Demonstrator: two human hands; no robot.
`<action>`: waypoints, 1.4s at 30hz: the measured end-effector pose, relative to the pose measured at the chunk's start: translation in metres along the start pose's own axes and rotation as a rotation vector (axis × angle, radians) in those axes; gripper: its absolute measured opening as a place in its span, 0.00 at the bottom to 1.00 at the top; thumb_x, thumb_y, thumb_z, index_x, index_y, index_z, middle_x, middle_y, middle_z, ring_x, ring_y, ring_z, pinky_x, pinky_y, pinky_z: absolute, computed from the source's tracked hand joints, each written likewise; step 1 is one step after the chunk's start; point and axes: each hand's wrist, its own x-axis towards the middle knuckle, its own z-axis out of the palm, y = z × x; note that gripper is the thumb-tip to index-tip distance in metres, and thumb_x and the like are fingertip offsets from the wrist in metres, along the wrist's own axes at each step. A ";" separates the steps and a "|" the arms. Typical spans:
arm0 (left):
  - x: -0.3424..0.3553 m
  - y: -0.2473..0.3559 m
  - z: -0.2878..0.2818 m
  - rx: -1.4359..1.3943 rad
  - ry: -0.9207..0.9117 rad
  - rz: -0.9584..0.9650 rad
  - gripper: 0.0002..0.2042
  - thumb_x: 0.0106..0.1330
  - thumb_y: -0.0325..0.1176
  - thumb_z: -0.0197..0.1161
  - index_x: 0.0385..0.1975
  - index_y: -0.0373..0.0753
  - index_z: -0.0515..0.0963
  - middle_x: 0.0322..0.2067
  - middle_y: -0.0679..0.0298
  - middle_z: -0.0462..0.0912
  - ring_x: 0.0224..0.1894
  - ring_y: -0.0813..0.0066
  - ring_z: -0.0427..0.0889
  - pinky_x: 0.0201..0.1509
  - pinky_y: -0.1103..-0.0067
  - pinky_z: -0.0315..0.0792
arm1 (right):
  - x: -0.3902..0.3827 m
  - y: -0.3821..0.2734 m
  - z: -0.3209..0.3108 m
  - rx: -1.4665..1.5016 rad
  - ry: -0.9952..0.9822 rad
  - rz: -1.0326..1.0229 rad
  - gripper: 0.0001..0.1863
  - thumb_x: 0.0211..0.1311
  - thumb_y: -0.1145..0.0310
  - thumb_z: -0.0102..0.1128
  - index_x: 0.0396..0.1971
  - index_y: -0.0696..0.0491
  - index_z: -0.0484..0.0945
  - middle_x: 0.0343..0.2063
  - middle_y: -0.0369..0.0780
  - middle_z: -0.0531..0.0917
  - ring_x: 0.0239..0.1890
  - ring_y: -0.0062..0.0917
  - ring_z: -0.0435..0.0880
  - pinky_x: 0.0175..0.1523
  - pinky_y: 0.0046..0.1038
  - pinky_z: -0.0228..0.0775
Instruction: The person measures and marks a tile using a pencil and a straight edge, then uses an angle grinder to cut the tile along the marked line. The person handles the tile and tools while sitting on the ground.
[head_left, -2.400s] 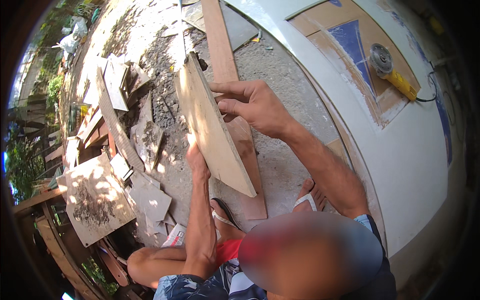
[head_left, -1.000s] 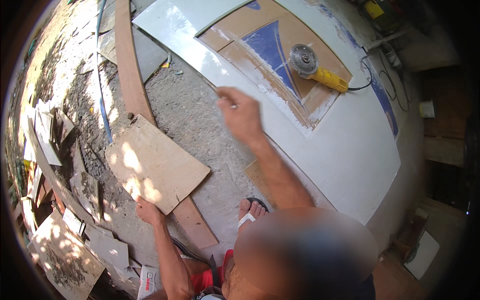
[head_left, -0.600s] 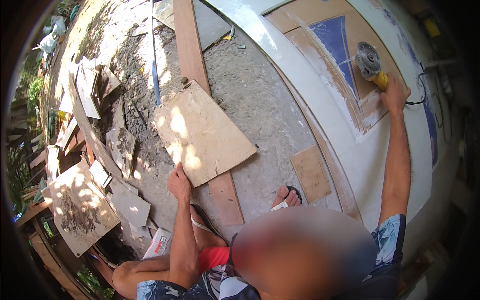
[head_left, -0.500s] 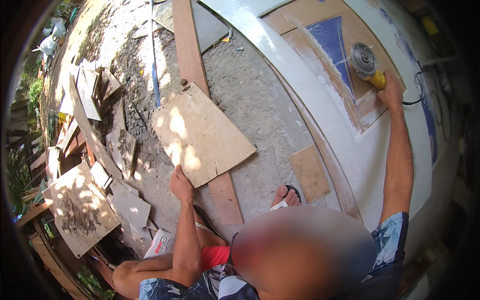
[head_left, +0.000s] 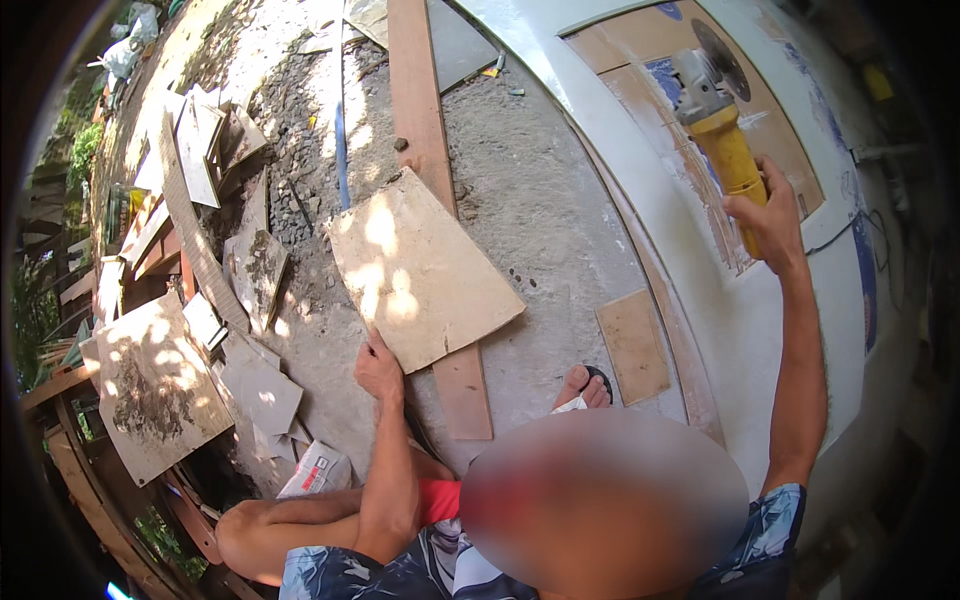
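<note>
My left hand (head_left: 380, 368) is closed on the near edge of a pale plywood piece (head_left: 425, 275), which lies tilted across a long reddish-brown plank (head_left: 418, 110) on the ground. At the right, my right hand (head_left: 772, 215) is wrapped round the yellow body of an angle grinder (head_left: 728, 150). Its round cutting disc (head_left: 720, 60) points away from me, and the tool is over a white board with a brown inset panel (head_left: 790, 120) and a blue patch. Whether the disc is spinning I cannot tell.
To the left are broken board scraps (head_left: 200, 140) and a stained plywood sheet (head_left: 165, 390). A small wooden rectangle (head_left: 634, 345) lies near my sandalled foot (head_left: 585, 388). The grinder's cord (head_left: 835, 238) trails right. A blue strip (head_left: 341, 150) runs along the rough ground (head_left: 520, 180).
My right hand has raised the angle grinder and turned it, so its disc now faces away and more of its yellow body shows. My left hand stays on the plywood edge. The view has shifted slightly.
</note>
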 end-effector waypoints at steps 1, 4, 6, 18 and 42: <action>0.000 -0.001 -0.005 0.045 0.006 0.010 0.34 0.78 0.63 0.58 0.30 0.32 0.87 0.26 0.44 0.87 0.30 0.38 0.85 0.37 0.51 0.75 | -0.013 -0.037 0.018 0.124 -0.100 0.052 0.34 0.53 0.55 0.80 0.56 0.60 0.79 0.40 0.43 0.88 0.38 0.26 0.88 0.44 0.30 0.82; 0.002 0.023 -0.035 0.106 -0.027 -0.017 0.29 0.74 0.59 0.67 0.30 0.33 0.87 0.23 0.52 0.87 0.25 0.51 0.85 0.33 0.55 0.75 | -0.043 -0.077 0.063 0.374 -0.359 0.146 0.36 0.52 0.58 0.87 0.56 0.60 0.79 0.39 0.39 0.87 0.33 0.20 0.87 0.38 0.26 0.82; 0.005 0.037 -0.038 -0.189 0.042 0.051 0.26 0.76 0.56 0.68 0.31 0.34 0.86 0.23 0.56 0.86 0.23 0.58 0.84 0.31 0.59 0.76 | -0.061 -0.080 0.103 0.461 -0.434 0.057 0.36 0.53 0.62 0.86 0.57 0.62 0.78 0.39 0.39 0.88 0.34 0.21 0.87 0.39 0.27 0.82; -0.019 0.146 -0.099 -2.028 -1.177 -0.151 0.39 0.84 0.63 0.46 0.76 0.31 0.66 0.63 0.45 0.81 0.67 0.49 0.79 0.71 0.55 0.77 | -0.151 -0.164 0.278 1.269 -0.870 0.315 0.32 0.56 0.66 0.80 0.57 0.63 0.76 0.41 0.39 0.85 0.36 0.23 0.88 0.42 0.28 0.83; 0.018 0.136 -0.083 -1.895 -1.139 -0.469 0.39 0.81 0.65 0.52 0.68 0.29 0.74 0.56 0.44 0.87 0.57 0.48 0.88 0.65 0.56 0.82 | -0.158 -0.176 0.302 0.359 -0.546 0.115 0.53 0.51 0.58 0.76 0.73 0.67 0.60 0.43 0.64 0.88 0.48 0.59 0.91 0.53 0.48 0.83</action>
